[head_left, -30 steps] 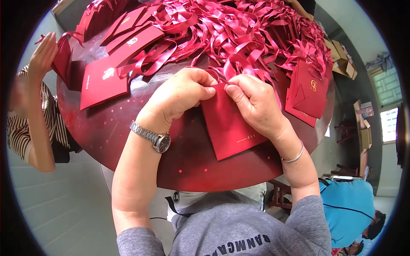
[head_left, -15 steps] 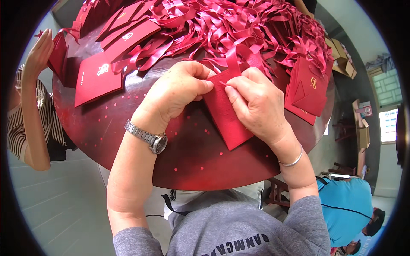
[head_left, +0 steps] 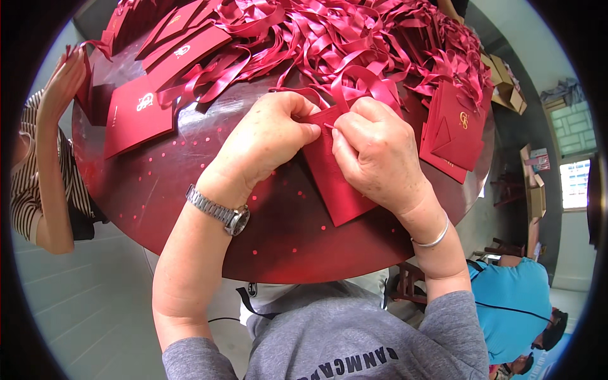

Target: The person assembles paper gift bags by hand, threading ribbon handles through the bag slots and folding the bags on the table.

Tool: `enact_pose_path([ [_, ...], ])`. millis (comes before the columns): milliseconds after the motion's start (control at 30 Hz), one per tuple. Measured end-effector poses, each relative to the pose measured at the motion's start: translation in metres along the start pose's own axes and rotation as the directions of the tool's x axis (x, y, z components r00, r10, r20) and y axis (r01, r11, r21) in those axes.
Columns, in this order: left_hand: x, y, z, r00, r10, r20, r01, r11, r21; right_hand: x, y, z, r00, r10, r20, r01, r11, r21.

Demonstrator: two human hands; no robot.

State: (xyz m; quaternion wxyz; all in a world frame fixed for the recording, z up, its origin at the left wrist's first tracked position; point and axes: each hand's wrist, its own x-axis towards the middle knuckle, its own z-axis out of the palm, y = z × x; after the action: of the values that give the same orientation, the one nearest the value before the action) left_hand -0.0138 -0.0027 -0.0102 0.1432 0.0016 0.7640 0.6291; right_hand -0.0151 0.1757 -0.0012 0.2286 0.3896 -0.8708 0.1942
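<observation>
Over the round dark-red table (head_left: pixel 272 253) I hold a small red paper gift bag (head_left: pixel 335 183) by its upper edge. My left hand (head_left: pixel 275 136), with a metal watch on its wrist, pinches the bag's top left corner between thumb and fingers. At the top right, my right hand (head_left: pixel 380 152) is closed, gripping a red ribbon (head_left: pixel 351 79) where it meets the bag. A short ribbon tip pokes out between thumb and forefinger. The rest of what the right fingers hold is hidden.
Ribbons lie in a big tangled heap (head_left: pixel 342 38) at the far side. Flat red bags (head_left: pixel 139 120) lie left, and a stack of bags (head_left: pixel 456 133) lies right. Small red dots are scattered on the tabletop. A co-worker's hand (head_left: pixel 63 82) is at the left; a person in blue (head_left: pixel 513 304) is at lower right.
The ribbon loop above the bag has dropped lower, and my right hand has shifted slightly left. My left hand keeps its pinch. The view has shifted a little.
</observation>
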Motion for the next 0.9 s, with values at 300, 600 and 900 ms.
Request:
enact_pose_path([
  [300,-0.005,-0.009,0.019,0.831,0.493,-0.259,-0.354,0.827,0.437,0.012,-0.011,0.002,0.997,0.011,0.072,0.001,0.985,-0.174],
  [600,0.0,-0.006,0.006,0.931,0.221,-0.291,-0.171,0.967,0.186,0.021,-0.001,0.011,0.955,0.252,0.155,-0.25,0.968,-0.035],
  [900,0.012,-0.018,0.002,0.902,0.306,-0.305,-0.229,0.937,0.264,0.004,0.01,-0.006,0.968,0.052,-0.247,-0.079,0.992,-0.1],
])
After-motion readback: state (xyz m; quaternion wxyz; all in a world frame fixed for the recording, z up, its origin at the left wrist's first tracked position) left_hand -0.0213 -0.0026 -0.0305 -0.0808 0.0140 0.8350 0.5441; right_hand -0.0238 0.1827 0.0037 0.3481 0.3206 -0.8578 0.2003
